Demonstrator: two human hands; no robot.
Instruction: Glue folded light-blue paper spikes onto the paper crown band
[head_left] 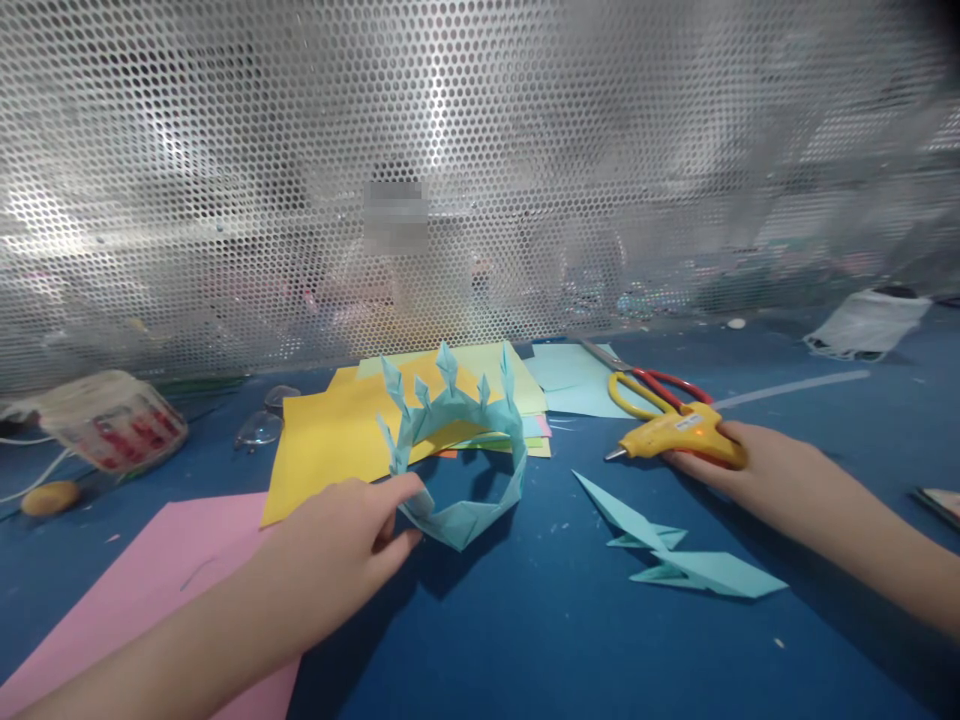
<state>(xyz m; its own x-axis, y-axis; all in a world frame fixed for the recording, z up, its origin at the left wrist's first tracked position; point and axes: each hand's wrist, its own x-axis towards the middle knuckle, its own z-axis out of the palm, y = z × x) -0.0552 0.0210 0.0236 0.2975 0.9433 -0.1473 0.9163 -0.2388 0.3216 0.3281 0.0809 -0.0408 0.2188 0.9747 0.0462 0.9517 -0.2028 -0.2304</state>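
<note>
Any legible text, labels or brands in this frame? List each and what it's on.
None legible.
Glue gun, under the right hand: small white label, print too blurred to read.
Plastic jar: red marks, unreadable.
White bag: no readable print.
</note>
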